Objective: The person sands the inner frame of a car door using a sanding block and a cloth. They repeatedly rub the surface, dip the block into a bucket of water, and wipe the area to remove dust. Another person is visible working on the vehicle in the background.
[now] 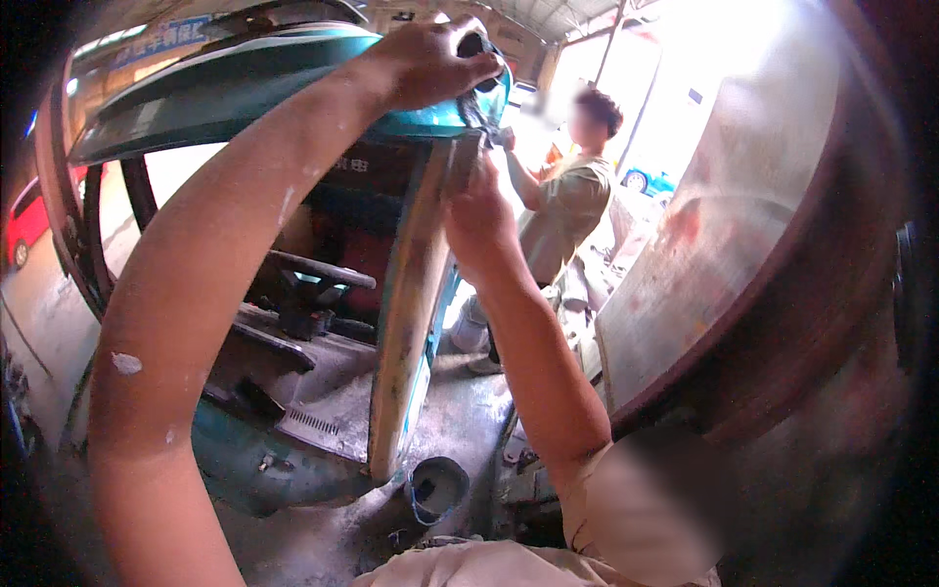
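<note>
A teal vehicle cab (293, 78) with open window frames stands in front of me. My left hand (430, 64) is up at the roof's right corner, its fingers curled round a dark, rounded thing (473, 47) whose kind I cannot make out. Below it, my right hand (479, 220) is closed at the top of the worn, bare corner pillar (416, 284). A dark, crumpled strip (477, 110) hangs from the roof corner down to the right fingertips. What the right fingers hold, if anything, is hidden.
Beyond the pillar stands another person (577, 191) with an arm toward the cab. A large curved panel (704, 245) rises at right. On the floor below the pillar sits a dark bucket (437, 489). A red car (34, 220) shows at far left.
</note>
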The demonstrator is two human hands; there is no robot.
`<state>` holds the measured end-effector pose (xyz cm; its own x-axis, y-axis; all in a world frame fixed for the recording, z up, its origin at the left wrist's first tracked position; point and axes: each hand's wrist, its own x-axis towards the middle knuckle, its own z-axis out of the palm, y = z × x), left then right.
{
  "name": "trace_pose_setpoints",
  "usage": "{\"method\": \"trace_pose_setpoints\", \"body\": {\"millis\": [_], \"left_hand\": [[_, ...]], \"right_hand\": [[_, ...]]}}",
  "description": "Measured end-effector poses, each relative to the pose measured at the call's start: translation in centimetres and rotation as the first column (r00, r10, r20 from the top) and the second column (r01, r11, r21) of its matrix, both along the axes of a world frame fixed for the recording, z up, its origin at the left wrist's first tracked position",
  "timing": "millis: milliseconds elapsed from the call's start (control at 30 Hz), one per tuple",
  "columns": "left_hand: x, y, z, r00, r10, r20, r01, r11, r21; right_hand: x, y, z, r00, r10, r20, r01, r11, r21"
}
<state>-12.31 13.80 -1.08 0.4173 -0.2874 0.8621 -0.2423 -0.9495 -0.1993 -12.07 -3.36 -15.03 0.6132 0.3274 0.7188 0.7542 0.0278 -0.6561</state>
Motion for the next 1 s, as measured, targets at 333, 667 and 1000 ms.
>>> {"method": "trace_pose_setpoints", "body": {"millis": [333, 667, 1000], "left_hand": [[-1.6, -3.0, -0.7, 0.964, -0.123, -0.235, 0.061, 0.965, -0.255], [-4.0, -3.0, -0.3, 0.988, -0.021, -0.156, -0.003, 0.988, -0.153], [1.4, -2.8, 0.5, 0.981, 0.193, -0.009, -0.190, 0.956, -0.222]], "right_hand": [[4.8, 0.4, -3.3, 0.938, -0.151, 0.313, 0.136, 0.988, 0.071], [1.4, 0.5, -1.9, 0.970, -0.176, 0.169, 0.189, 0.980, -0.060], [3.1, -0.2, -2.7, 0.990, -0.026, 0.139, 0.049, 0.985, -0.167]]}}
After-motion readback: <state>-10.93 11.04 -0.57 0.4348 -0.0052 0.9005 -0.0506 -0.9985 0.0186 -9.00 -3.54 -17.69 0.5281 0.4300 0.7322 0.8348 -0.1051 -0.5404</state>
